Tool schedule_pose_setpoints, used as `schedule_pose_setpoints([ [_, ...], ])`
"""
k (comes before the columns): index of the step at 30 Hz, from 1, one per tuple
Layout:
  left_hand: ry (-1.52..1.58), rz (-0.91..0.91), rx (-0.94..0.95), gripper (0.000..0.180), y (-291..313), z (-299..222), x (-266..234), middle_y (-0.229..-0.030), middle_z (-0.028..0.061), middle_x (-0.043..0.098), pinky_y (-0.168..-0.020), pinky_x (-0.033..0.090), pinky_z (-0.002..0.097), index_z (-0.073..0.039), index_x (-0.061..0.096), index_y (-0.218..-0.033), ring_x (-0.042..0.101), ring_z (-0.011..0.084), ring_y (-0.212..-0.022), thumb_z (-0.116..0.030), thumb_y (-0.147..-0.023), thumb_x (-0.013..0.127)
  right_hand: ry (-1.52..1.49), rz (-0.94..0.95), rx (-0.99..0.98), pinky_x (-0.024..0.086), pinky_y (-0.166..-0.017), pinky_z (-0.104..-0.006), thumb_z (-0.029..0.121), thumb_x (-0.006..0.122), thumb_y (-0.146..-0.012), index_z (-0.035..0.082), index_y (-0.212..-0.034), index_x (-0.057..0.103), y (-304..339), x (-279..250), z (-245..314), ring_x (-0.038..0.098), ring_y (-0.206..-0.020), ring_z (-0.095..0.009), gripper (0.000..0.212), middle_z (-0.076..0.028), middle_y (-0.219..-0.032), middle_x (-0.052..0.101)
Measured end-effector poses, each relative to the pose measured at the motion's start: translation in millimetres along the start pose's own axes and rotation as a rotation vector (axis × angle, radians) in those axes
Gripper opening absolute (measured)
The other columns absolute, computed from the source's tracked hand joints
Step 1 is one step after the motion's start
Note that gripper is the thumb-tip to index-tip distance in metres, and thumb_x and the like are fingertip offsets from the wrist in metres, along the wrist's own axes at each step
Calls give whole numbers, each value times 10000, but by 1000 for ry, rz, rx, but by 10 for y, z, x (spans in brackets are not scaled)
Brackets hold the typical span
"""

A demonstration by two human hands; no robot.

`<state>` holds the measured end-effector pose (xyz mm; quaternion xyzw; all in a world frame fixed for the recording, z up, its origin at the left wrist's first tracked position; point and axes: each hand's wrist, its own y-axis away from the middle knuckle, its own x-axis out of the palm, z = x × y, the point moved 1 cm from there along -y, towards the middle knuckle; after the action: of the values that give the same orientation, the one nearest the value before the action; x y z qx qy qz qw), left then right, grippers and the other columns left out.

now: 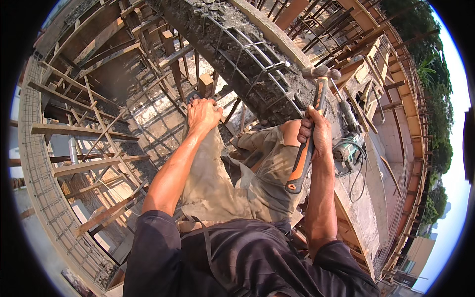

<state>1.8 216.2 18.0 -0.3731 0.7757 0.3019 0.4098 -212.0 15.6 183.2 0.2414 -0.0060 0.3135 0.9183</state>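
Grey concrete makes up the beam (225, 64), roughly broken along its top, with steel bars (272, 67) laid bare and loose rubble between them. Judging by that, some of the concrete is already off; a good deal seems to be left, since dark, rough lumps cling around the steel. How much of it is meant to go cannot be told.

The hammer (303, 163) is in the right hand (316, 131), whose grip is closed around the middle of its black-and-orange handle. It stands at a slant, head up beside the beam, butt down toward the body; whether the head touches concrete is unclear. The right forearm rises nearly straight, knuckles upward.

The left arm reaches forward and inward, its hand (203, 116) palm down with fingers curled, over the trouser leg (205, 163). Whether that grip holds anything is hidden; something dark shows just beyond the fingers.

A green power tool (346, 148) lies right of the hammer, its cable (363, 175) looped beside it.
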Motion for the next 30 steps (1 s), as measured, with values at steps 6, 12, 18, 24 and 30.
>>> schedule_pose_setpoints([
  [6, -27, 0, 6, 422, -17, -70, 5, -1180, 167, 682, -1092, 340, 539, -83, 742, -1119, 560, 358, -1195, -393, -842, 670, -741, -188, -63, 386, -413, -247, 136, 560, -997, 142, -748, 417, -605, 208, -104, 374, -443, -55, 287, 72, -566, 358],
  [12, -107, -49, 35, 433, -19, -75, 135, -1175, 180, 682, -1077, 350, 543, -62, 747, -1105, 565, 354, -1192, -398, -843, 667, -616, 102, 94, 331, -379, -227, 154, 568, -991, 148, -776, 411, -560, 71, -55, 349, -429, -39, 266, 75, -581, 360],
  [18, -169, 41, 45, 464, -43, -201, 91, -1261, 211, 644, -1109, 333, 533, -92, 728, -1176, 528, 380, -1269, -421, -858, 656, -16, 13, -226, 310, -356, -258, 202, 632, -974, 124, -787, 462, 104, 36, 694, 392, -406, -71, 264, 55, -551, 365],
  [24, -215, 20, 20, 471, -31, -289, 73, -1271, 214, 650, -1126, 324, 533, -100, 726, -1184, 509, 389, -1302, -435, -860, 655, 795, -19, -579, 358, -404, -306, 288, 685, -933, 54, -804, 559, -247, 538, 838, 423, -418, -97, 295, 4, -572, 505],
  [30, -37, -5, 15, 463, -111, -132, 16, -1248, 189, 665, -1098, 358, 503, -90, 729, -1173, 547, 357, -1243, -422, -857, 668, 1250, -48, -257, 415, -429, -353, 236, 675, -879, 25, -810, 579, -315, 179, 470, 512, -425, -144, 242, -38, -553, 532],
])
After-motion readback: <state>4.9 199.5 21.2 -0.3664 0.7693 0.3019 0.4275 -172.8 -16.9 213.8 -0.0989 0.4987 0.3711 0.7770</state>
